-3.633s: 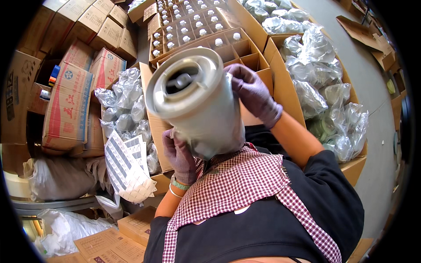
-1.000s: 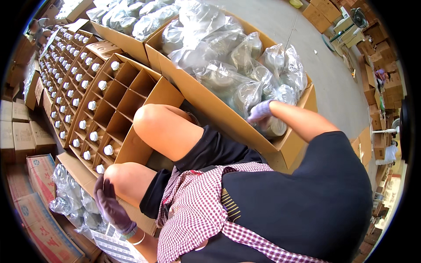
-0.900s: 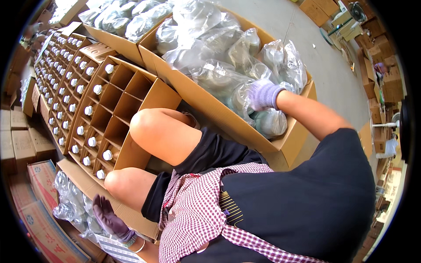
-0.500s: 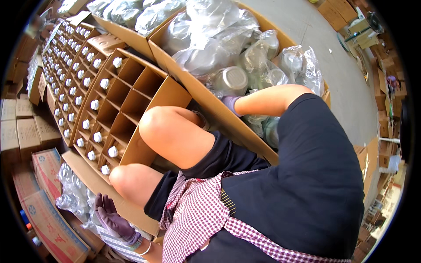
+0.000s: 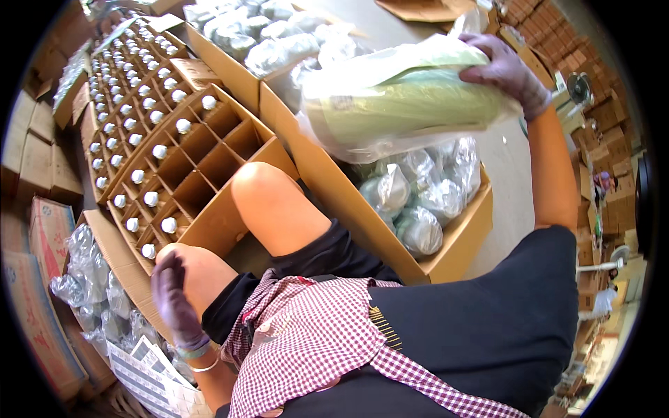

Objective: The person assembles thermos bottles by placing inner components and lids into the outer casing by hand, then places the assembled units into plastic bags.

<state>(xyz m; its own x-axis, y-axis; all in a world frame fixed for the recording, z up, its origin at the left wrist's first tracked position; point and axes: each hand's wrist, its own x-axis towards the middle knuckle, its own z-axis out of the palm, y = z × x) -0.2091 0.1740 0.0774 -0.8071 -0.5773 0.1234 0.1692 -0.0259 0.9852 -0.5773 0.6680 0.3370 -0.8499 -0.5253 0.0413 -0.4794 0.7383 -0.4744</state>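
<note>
My right hand (image 5: 507, 75), in a purple glove, grips one end of a large pale-green bottle (image 5: 411, 104) wrapped in a clear plastic bag. The bottle lies sideways in the air above a long open carton (image 5: 373, 202). Inside that carton are several more plastic-wrapped pieces (image 5: 421, 230), rounded and greenish. My left hand (image 5: 178, 301), gloved too, is raised beside my left knee with its fingers stretched and nothing in it. Beyond my knees stands a divided carton (image 5: 261, 157); white-capped bottles (image 5: 159, 152) fill part of its cells.
More divided cartons (image 5: 132, 90) of white-capped bottles stretch to the far left. Crumpled clear bags (image 5: 90, 279) and printed sheets (image 5: 150, 376) lie at my left, by stacked printed boxes (image 5: 42, 306). At the far right are a fan (image 5: 578, 89) and piled brown boxes.
My right hand has come up out of the long carton with the wrapped bottle and swung outward. My left hand has risen slightly toward my knee. The view has shifted a little.
</note>
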